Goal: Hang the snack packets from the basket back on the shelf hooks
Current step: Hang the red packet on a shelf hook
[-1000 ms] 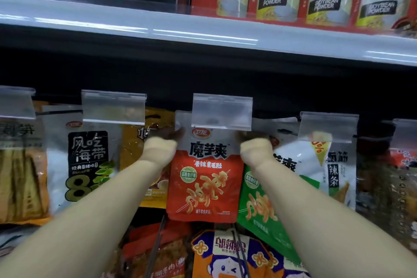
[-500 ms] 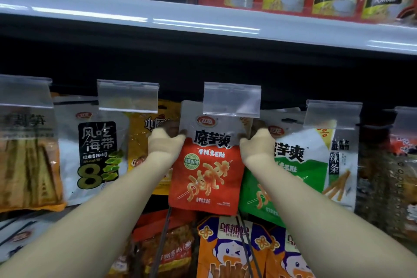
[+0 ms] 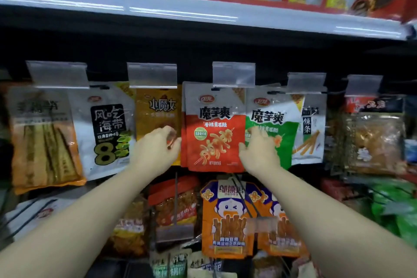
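A red and white snack packet (image 3: 214, 128) hangs from the middle hook, under a clear label holder (image 3: 233, 74). My left hand (image 3: 158, 150) is by the packet's left edge at mid height, fingers loosely curled and apart, holding nothing. My right hand (image 3: 259, 150) is at the packet's right edge with fingers spread, its thumb touching the edge, and lies over a green and white packet (image 3: 273, 124) on the neighbouring hook. The basket is out of view.
More packets hang left and right: a yellow one (image 3: 158, 108), a white seaweed one (image 3: 108, 128), an orange one (image 3: 42, 140). Orange cartoon packets (image 3: 225, 219) hang on the row below. A white shelf edge (image 3: 180, 10) with soybean powder boxes runs overhead.
Both hands let go of the red packet's top corners and slid down to its sides. The packet now hangs on the hook by itself. The view shifted slightly down.
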{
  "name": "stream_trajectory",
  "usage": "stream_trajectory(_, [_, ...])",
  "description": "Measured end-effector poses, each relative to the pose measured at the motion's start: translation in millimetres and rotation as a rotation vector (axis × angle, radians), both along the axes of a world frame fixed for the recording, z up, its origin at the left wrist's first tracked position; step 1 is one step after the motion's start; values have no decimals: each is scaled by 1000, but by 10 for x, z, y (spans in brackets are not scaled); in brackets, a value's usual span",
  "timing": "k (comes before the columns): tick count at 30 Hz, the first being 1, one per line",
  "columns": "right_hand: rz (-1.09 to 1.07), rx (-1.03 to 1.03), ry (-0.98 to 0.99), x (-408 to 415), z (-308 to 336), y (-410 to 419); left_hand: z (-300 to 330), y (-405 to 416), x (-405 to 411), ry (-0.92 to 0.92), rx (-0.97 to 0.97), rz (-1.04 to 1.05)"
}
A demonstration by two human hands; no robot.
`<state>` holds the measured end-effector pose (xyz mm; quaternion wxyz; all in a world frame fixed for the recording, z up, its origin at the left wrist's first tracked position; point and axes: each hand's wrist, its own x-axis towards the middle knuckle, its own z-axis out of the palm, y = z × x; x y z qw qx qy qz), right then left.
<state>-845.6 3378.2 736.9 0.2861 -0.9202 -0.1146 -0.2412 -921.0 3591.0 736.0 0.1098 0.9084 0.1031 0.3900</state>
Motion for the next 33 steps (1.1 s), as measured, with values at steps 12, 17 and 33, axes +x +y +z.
stream_trajectory(12, [147,-621,50,-1119,-924,-286,-1072,-171,-1192,443,331,123])
stream_trajectory(17, [264,-655,69,-1445,-1399,-262,-1530,-255,-1673,580,295,148])
stream_trajectory(33, [392,-795,541,-2507,-3876,-64,-4278,-46,-2764,1073,225,-40])
